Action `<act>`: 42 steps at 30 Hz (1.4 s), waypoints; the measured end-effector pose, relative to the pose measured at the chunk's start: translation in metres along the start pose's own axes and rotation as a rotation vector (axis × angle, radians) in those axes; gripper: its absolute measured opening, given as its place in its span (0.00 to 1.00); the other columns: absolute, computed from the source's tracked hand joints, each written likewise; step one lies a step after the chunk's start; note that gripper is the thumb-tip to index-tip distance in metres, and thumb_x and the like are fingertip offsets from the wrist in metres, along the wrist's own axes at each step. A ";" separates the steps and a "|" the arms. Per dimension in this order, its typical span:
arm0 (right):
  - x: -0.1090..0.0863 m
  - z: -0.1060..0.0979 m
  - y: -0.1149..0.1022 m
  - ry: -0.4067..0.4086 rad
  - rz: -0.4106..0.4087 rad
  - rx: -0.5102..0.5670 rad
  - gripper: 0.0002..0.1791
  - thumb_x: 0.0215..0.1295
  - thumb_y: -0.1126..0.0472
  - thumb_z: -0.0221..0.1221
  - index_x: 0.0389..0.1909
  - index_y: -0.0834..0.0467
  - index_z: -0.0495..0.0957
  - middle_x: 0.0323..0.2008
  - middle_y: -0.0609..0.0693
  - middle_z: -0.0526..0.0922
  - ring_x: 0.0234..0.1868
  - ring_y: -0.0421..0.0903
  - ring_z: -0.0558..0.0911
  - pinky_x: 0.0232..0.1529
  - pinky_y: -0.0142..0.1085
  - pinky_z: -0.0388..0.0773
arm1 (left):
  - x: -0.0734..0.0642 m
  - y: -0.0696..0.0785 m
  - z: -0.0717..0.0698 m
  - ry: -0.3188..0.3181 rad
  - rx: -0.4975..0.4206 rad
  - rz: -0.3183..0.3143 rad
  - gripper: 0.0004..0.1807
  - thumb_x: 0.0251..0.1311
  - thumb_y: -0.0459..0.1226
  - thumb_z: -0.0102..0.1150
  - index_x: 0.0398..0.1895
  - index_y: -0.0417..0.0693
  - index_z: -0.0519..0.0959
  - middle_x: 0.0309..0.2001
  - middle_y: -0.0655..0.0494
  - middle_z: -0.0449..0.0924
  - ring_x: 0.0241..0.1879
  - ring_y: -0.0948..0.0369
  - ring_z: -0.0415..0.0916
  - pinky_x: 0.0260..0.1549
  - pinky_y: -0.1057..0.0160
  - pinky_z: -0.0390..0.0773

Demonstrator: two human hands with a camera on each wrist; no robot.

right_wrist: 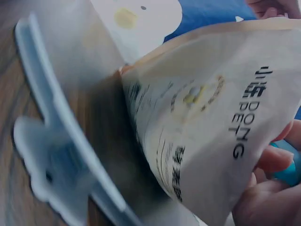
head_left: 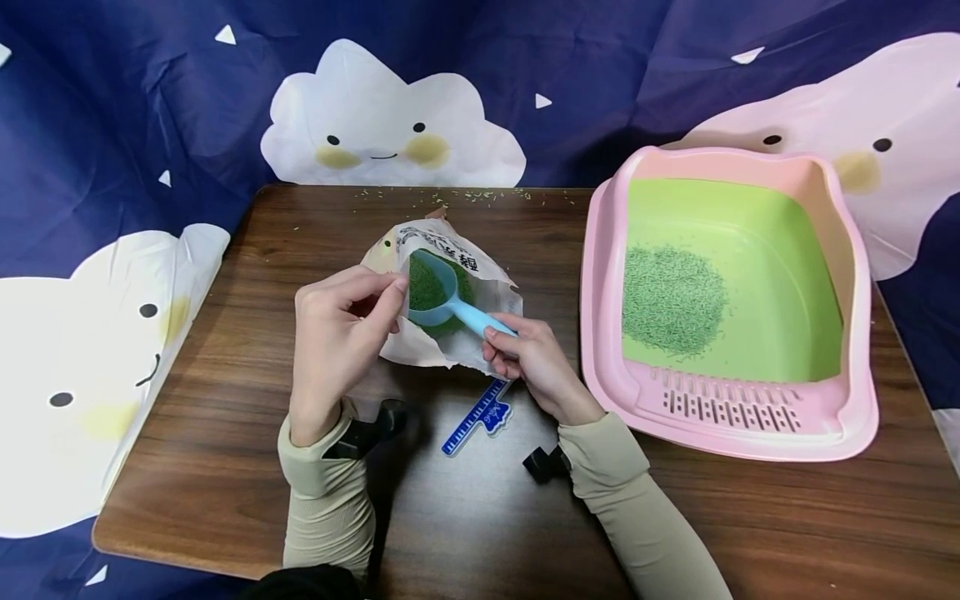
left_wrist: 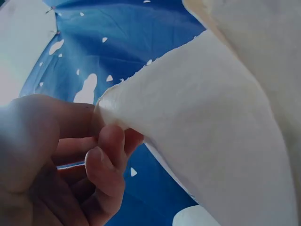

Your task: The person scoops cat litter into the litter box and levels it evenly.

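Note:
In the head view, a paper bag (head_left: 498,298) of green pellets lies with its mouth spread wide. My left hand (head_left: 333,333) pinches the left edge of that mouth between thumb and fingers; the left wrist view shows the pale bag wall (left_wrist: 188,103) stretched from the fingertips. My right hand (head_left: 543,362) grips the handle of a light-blue scoop (head_left: 480,317). The scoop's bowl is inside the bag, with green pellets (head_left: 426,285) in and around it. From the right wrist, the printed bag side (right_wrist: 197,113) hides most of the scoop.
A pink litter box (head_left: 597,333) with a green inside stands at the right, holding a heap of green pellets (head_left: 671,300). A blue sealing clip (head_left: 474,421) lies on the wooden table (head_left: 217,400) just below the bag. Loose pellets (head_left: 487,197) are scattered along the table's far edge.

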State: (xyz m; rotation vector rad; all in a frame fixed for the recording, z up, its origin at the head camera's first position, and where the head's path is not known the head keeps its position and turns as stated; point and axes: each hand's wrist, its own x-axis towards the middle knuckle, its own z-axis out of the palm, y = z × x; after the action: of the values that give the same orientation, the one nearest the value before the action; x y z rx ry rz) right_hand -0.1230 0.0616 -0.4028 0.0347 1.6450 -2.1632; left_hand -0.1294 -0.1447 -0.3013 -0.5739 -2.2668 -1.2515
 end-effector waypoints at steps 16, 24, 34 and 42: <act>-0.003 0.001 -0.003 0.007 0.018 0.060 0.17 0.62 0.62 0.52 0.52 0.62 0.70 0.21 0.49 0.74 0.16 0.38 0.68 0.16 0.26 0.62 | 0.000 -0.001 -0.001 0.023 -0.012 -0.020 0.08 0.54 0.36 0.57 0.21 0.50 0.83 0.14 0.66 0.72 0.13 0.69 0.68 0.13 0.73 0.64; -0.014 -0.004 -0.006 0.039 0.006 0.139 0.16 0.62 0.62 0.52 0.49 0.65 0.69 0.21 0.49 0.73 0.16 0.38 0.67 0.16 0.25 0.62 | 0.005 0.022 0.001 0.060 -0.064 -0.071 0.07 0.52 0.27 0.56 0.19 0.39 0.81 0.12 0.54 0.71 0.12 0.67 0.66 0.11 0.73 0.62; -0.035 -0.023 -0.022 0.006 -0.002 0.121 0.21 0.62 0.63 0.52 0.55 0.66 0.66 0.22 0.49 0.73 0.18 0.37 0.69 0.17 0.24 0.65 | 0.005 0.024 0.001 0.096 -0.091 -0.141 0.07 0.53 0.27 0.55 0.21 0.34 0.81 0.13 0.50 0.71 0.10 0.66 0.67 0.10 0.72 0.66; -0.046 -0.036 -0.037 -0.006 -0.001 0.112 0.25 0.62 0.62 0.53 0.59 0.66 0.62 0.21 0.49 0.72 0.18 0.37 0.70 0.18 0.24 0.67 | 0.006 0.029 0.003 0.086 -0.101 -0.152 0.08 0.53 0.27 0.55 0.21 0.33 0.80 0.13 0.49 0.70 0.10 0.66 0.67 0.10 0.72 0.67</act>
State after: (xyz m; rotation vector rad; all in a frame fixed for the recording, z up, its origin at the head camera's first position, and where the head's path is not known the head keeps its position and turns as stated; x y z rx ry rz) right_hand -0.1022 0.1171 -0.3671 0.0599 1.5190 -2.2526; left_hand -0.1186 -0.1269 -0.2798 -0.3810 -2.2197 -1.4424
